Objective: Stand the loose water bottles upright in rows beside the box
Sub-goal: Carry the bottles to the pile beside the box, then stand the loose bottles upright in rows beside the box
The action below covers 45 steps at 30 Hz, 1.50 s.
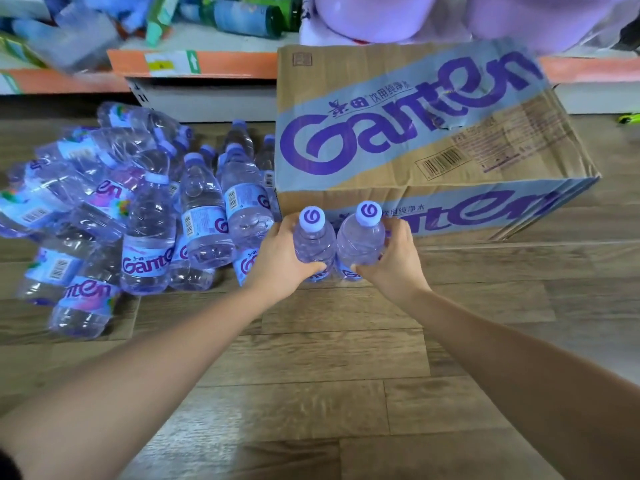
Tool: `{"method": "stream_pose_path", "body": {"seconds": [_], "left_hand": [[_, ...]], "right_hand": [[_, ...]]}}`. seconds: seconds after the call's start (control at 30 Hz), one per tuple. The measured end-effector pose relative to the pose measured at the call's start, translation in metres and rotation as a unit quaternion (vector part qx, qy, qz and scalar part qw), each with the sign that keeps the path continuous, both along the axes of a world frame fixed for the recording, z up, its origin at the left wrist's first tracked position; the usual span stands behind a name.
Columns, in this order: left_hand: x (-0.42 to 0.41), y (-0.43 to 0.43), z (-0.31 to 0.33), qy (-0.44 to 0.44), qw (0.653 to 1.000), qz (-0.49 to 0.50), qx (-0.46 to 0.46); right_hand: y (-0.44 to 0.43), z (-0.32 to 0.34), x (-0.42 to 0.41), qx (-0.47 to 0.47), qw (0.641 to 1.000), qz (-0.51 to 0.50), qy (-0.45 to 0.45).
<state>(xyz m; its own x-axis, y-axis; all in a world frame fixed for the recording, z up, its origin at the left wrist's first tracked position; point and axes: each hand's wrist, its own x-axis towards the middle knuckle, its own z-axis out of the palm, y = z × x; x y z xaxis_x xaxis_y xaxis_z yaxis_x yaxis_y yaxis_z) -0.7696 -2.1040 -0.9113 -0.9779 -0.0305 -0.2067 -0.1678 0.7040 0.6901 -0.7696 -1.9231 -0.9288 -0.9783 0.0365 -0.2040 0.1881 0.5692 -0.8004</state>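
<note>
Fingers (308,270) of your left hand (277,254) and right hand (398,258) each grip upright bottle (313,242) beside box (415,133) (loose pile (145,220) left, nearer left hand).

Two clear water bottles with lilac caps stand upright at frame centre, side by side and touching: left upright bottle (313,245) and right upright bottle (360,242), just before the printed cardboard box (398,133). Loose bottles (145,220) lie heaped on the floor at left.
</note>
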Motion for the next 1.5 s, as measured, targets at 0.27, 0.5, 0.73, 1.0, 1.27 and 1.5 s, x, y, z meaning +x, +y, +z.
{"method": "stream_pose_path", "body": {"seconds": [0.27,0.5,0.73,1.0,1.27,1.5], "left_hand": [[0.006,-0.001,-0.006,-0.033,0.999,0.038,0.005],[-0.001,-0.006,0.008,-0.062,0.998,-0.016,-0.016],[-0.009,-0.032,0.057,-0.105,0.99,-0.058,-0.078],[-0.049,-0.137,0.13,-0.129,0.983,-0.062,-0.114],[-0.131,-0.183,0.136,-0.115,0.979,-0.05,-0.163],[-0.2,-0.19,0.115,-0.142,0.975,-0.049,-0.162]], "right_hand": [[0.002,-0.005,0.002,0.013,1.0,0.013,0.006],[-0.004,0.01,-0.002,0.066,0.994,0.061,-0.056],[-0.02,0.094,-0.007,0.226,0.972,0.037,0.057],[-0.122,0.172,-0.086,0.243,0.945,0.219,-0.011],[-0.195,0.143,-0.17,0.244,0.926,0.264,-0.114],[-0.209,0.125,-0.236,0.29,0.883,0.322,-0.183]]}}
